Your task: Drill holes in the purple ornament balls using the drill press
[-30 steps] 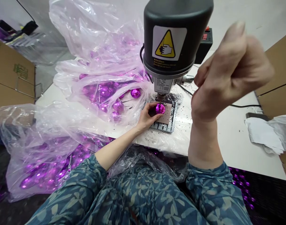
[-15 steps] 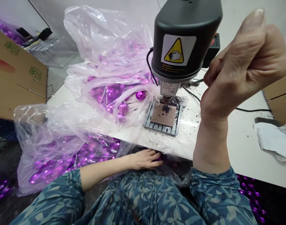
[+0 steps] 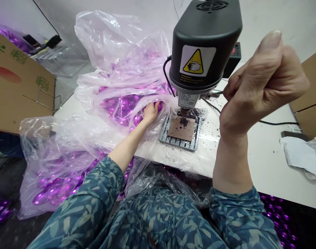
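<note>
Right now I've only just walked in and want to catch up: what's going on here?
The person's left hand is at a purple ball amid clear plastic; whether it grips the ball is hard to tell. The right hand is closed on the lever of a black machine. Below that, dark bits lie on a board on a metal base.

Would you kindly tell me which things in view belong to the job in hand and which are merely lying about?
Apparently part of the job:
black bench drill
flat brown square board
shiny purple faceted balls

Probably just lying about:
crumpled white sheet
brown cardboard box on the left
</note>
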`<state>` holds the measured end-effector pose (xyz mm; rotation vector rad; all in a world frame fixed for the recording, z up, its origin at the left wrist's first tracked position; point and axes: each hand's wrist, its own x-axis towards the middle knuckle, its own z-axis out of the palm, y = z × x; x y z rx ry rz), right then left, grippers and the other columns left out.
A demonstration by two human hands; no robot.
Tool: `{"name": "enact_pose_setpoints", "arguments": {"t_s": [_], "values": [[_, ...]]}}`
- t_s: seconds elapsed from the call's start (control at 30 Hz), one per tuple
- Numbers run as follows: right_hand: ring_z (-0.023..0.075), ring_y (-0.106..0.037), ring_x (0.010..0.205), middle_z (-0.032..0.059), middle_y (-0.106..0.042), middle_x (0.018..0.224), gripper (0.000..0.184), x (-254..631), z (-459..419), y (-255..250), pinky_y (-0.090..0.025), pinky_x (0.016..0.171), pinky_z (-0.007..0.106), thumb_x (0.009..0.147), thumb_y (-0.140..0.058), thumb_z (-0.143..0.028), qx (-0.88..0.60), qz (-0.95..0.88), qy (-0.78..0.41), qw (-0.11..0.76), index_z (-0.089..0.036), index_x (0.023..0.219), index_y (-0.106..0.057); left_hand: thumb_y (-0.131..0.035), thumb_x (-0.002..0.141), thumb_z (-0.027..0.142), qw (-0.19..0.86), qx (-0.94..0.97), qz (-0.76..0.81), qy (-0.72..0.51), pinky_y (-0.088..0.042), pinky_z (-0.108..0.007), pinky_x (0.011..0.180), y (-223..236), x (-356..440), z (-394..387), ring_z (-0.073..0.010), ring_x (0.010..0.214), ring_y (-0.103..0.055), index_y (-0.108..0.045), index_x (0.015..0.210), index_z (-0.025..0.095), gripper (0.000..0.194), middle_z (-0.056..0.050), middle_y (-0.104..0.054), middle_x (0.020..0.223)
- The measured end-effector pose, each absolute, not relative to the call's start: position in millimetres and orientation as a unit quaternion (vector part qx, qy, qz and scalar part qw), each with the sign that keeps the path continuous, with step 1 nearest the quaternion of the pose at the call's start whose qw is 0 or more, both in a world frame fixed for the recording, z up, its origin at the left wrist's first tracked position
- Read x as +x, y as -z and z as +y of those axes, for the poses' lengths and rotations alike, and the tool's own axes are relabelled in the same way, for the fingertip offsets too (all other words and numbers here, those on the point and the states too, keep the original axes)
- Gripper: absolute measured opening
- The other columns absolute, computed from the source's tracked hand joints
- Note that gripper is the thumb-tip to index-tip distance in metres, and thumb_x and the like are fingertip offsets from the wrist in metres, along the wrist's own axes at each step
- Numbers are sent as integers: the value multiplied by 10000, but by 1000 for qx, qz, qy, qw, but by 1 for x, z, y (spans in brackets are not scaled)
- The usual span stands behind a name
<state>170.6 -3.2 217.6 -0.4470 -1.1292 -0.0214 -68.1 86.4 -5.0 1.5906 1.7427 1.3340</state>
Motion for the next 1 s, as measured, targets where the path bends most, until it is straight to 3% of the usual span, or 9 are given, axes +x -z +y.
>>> {"name": "enact_pose_setpoints", "arguments": {"t_s": [0.17, 0.3, 0.43, 0.6, 0.7, 0.87, 1.0], "values": [[45, -296, 447, -51, -346, 497, 600, 169, -3, -216, -244, 547, 317, 955, -636, -600, -204, -529, 28, 823, -200, 588, -380, -906, 840, 481, 300, 533, 607, -507, -649, -443, 918, -12, -58, 57, -289, 919, -755, -742, 974, 194, 356, -90, -788, 912], [54, -280, 429, -54, -318, 492, 585, 166, -4, -215, -258, 526, 324, 975, -607, -573, -208, -523, 67, 824, -207, 597, -352, -848, 902, 634, 359, 519, 533, -564, -658, -350, 822, -24, -50, 19, -234, 958, -774, -767, 1207, 240, 504, -81, -809, 1071], [69, -272, 442, -53, -304, 509, 561, 168, -6, -213, -268, 532, 333, 991, -585, -553, -212, -533, 67, 816, -221, 617, -330, -719, 960, 772, 432, 516, 481, -561, -674, -344, 842, -14, -29, -9, -226, 1036, -794, -733, 1342, 279, 624, -79, -816, 1177], [91, -277, 486, -50, -267, 559, 568, 172, -10, -210, -277, 565, 337, 988, -571, -630, -230, -565, -13, 792, -255, 636, -329, -916, 802, 733, 491, 503, 449, -552, -647, -379, 1019, 3, -3, -16, -243, 1111, -797, -734, 1359, 228, 774, -84, -838, 1174], [87, -324, 469, -52, -306, 556, 533, 173, -13, -209, -300, 553, 328, 1022, -563, -557, -234, -562, 11, 793, -254, 642, -344, -963, 769, 692, 505, 501, 440, -548, -631, -430, 1085, 5, 3, -12, -277, 1177, -787, -746, 1325, 209, 768, -110, -831, 1251], [95, -345, 458, -51, -345, 562, 485, 173, -14, -208, -277, 533, 343, 1048, -558, -465, -222, -569, 38, 791, -248, 660, -363, -967, 782, 653, 466, 546, 445, -535, -631, -459, 1095, 9, 6, -10, -299, 1200, -781, -732, 1355, 203, 765, -135, -805, 1319], [108, -332, 464, -45, -349, 558, 478, 173, -15, -208, -266, 536, 359, 1040, -559, -470, -222, -567, 27, 793, -249, 663, -366, -964, 828, 556, 369, 630, 442, -520, -613, -454, 1124, 8, 8, -13, -315, 1296, -738, -723, 1379, 215, 691, -141, -767, 1381]]}}
